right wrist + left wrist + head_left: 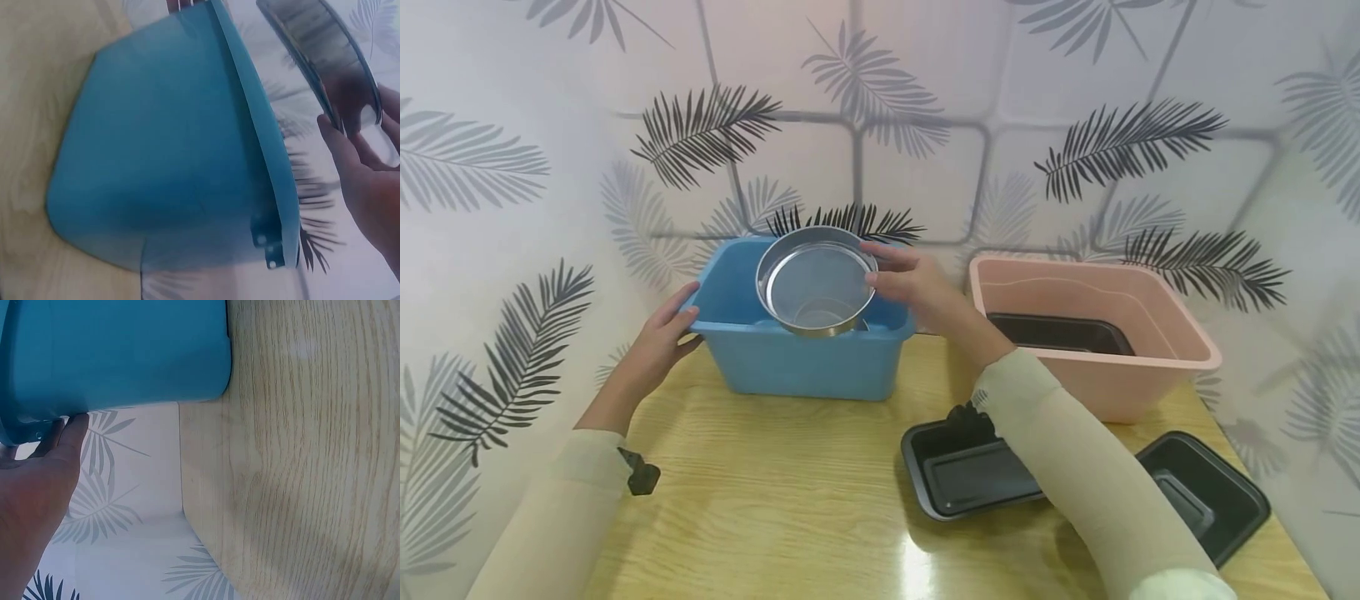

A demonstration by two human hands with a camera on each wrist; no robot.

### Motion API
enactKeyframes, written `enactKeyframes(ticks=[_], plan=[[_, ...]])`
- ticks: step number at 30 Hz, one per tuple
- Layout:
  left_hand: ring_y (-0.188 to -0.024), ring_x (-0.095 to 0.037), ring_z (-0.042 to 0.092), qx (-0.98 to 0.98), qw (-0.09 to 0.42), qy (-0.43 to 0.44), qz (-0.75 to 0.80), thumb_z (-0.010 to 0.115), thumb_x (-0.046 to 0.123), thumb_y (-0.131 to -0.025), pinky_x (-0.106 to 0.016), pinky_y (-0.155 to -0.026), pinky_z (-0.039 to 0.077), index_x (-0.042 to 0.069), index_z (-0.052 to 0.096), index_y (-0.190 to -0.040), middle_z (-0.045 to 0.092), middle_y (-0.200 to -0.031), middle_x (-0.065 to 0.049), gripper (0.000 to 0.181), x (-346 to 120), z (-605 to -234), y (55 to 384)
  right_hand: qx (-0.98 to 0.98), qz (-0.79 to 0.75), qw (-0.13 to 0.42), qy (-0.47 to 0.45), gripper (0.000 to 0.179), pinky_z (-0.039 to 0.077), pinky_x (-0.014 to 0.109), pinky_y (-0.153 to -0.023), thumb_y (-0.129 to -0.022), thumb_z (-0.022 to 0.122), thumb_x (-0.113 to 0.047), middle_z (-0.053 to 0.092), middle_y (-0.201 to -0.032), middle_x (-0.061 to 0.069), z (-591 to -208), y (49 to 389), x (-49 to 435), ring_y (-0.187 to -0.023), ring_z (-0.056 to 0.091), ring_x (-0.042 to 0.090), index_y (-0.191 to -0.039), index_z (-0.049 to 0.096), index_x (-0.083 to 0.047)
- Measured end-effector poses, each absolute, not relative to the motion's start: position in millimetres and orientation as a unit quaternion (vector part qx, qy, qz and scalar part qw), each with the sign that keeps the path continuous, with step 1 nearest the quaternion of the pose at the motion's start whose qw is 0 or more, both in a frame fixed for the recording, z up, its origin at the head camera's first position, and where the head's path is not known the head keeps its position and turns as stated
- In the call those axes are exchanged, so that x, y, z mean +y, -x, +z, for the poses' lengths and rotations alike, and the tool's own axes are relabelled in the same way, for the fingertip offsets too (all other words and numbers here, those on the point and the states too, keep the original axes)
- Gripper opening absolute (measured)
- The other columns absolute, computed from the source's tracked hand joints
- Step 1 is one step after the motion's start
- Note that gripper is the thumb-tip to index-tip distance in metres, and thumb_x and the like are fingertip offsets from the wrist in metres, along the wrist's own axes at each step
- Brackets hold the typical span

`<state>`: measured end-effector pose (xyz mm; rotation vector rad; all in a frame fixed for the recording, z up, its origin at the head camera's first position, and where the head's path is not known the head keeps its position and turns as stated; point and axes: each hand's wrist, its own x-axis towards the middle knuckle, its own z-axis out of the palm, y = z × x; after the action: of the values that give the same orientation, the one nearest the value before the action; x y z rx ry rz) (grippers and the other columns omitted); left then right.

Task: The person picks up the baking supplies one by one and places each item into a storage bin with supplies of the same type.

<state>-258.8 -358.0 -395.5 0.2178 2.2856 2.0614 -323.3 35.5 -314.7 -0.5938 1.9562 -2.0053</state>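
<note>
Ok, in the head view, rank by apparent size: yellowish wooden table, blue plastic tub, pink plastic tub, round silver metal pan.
1. yellowish wooden table
2. blue plastic tub and pink plastic tub: too alike to rank
3. round silver metal pan

On table (760, 492): left tub (805, 367), right tub (1097, 382), wall (925, 67) behind both. Inside right tub: inner pan (1060, 333). Before that tub: near pan (977, 475), outer pan (1210, 496) to right. Above left tub: round pan (820, 283), in right hand (917, 287).
</note>
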Motion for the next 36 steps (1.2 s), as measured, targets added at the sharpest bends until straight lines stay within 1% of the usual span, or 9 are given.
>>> enactKeyframes(ticks=[4, 10, 12, 15, 18, 22, 26, 30, 36], plan=[[-0.154, -0.043, 0.007, 0.743, 0.026, -0.069, 0.666, 0.041, 0.037, -0.109, -0.061, -0.122, 0.015, 0.025, 0.003, -0.164, -0.004, -0.169, -0.020, 0.068, -358, -397, 259, 0.692, -0.673, 0.138, 0.219, 0.054, 0.046, 0.043, -0.112, -0.092, 0.071, -0.004, 0.058, -0.143, 0.017, -308, 340, 43, -0.118, 0.064, 0.026, -0.144, 0.058, -0.014], [-0.154, -0.043, 0.008, 0.742, 0.023, -0.072, 0.666, 0.042, 0.038, -0.109, -0.062, -0.122, 0.016, 0.026, 0.005, -0.164, -0.003, -0.169, -0.020, 0.068, -359, -399, 262, 0.707, -0.654, 0.142, 0.225, 0.054, 0.042, 0.044, -0.116, -0.093, 0.068, -0.003, 0.057, -0.146, 0.013, -304, 363, 51, -0.128, 0.057, 0.033, -0.145, 0.056, -0.013], [-0.154, -0.043, 0.008, 0.743, 0.023, -0.073, 0.665, 0.042, 0.039, -0.109, -0.062, -0.121, 0.016, 0.026, 0.005, -0.164, -0.002, -0.169, -0.020, 0.068, -360, -400, 263, 0.712, -0.652, 0.141, 0.220, 0.054, 0.042, 0.043, -0.116, -0.094, 0.067, -0.003, 0.057, -0.146, 0.010, -305, 370, 52, -0.130, 0.056, 0.033, -0.145, 0.057, -0.013], [-0.154, -0.043, 0.008, 0.744, 0.024, -0.073, 0.663, 0.042, 0.038, -0.109, -0.062, -0.121, 0.017, 0.025, 0.005, -0.164, -0.003, -0.169, -0.020, 0.068, -360, -401, 263, 0.721, -0.644, 0.139, 0.214, 0.054, 0.045, 0.043, -0.113, -0.093, 0.067, 0.000, 0.059, -0.144, 0.013, -308, 377, 52, -0.127, 0.058, 0.031, -0.144, 0.057, -0.011], [-0.154, -0.043, 0.008, 0.743, 0.025, -0.072, 0.665, 0.041, 0.037, -0.109, -0.062, -0.121, 0.016, 0.025, 0.003, -0.164, -0.003, -0.169, -0.020, 0.067, -360, -401, 263, 0.735, -0.625, 0.142, 0.221, 0.055, 0.049, 0.041, -0.109, -0.092, 0.068, 0.002, 0.059, -0.143, 0.016, -313, 383, 50, -0.125, 0.059, 0.029, -0.144, 0.057, -0.009], [-0.154, -0.042, 0.008, 0.739, 0.025, -0.070, 0.669, 0.040, 0.036, -0.110, -0.061, -0.122, 0.016, 0.024, 0.002, -0.164, -0.003, -0.169, -0.020, 0.068, -360, -401, 262, 0.748, -0.600, 0.140, 0.247, 0.055, 0.052, 0.041, -0.106, -0.090, 0.069, 0.004, 0.059, -0.141, 0.021, -318, 386, 45, -0.126, 0.059, 0.034, -0.143, 0.057, -0.006], [-0.154, -0.042, 0.008, 0.742, 0.022, -0.070, 0.666, 0.040, 0.035, -0.110, -0.061, -0.122, 0.017, 0.023, 0.003, -0.164, -0.001, -0.169, -0.019, 0.067, -359, -401, 262, 0.758, -0.583, 0.135, 0.258, 0.053, 0.052, 0.043, -0.106, -0.089, 0.070, 0.004, 0.059, -0.142, 0.020, -320, 387, 39, -0.128, 0.058, 0.036, -0.140, 0.059, -0.003], [-0.154, -0.042, 0.008, 0.744, 0.020, -0.070, 0.665, 0.039, 0.035, -0.110, -0.061, -0.122, 0.016, 0.023, 0.003, -0.164, -0.001, -0.169, -0.018, 0.066, -360, -401, 261, 0.769, -0.567, 0.149, 0.255, 0.054, 0.049, 0.044, -0.108, -0.090, 0.070, 0.004, 0.054, -0.148, 0.017, -322, 390, 33, -0.132, 0.055, 0.036, -0.142, 0.057, -0.001], [-0.154, -0.042, 0.009, 0.746, 0.020, -0.068, 0.662, 0.040, 0.036, -0.110, -0.061, -0.122, 0.017, 0.025, 0.004, -0.164, -0.002, -0.170, -0.017, 0.066, -360, -399, 261, 0.786, -0.536, 0.164, 0.262, 0.055, 0.049, 0.044, -0.109, -0.090, 0.070, 0.001, 0.054, -0.145, 0.023, -326, 392, 28, -0.133, 0.054, 0.035, -0.143, 0.055, -0.003]])
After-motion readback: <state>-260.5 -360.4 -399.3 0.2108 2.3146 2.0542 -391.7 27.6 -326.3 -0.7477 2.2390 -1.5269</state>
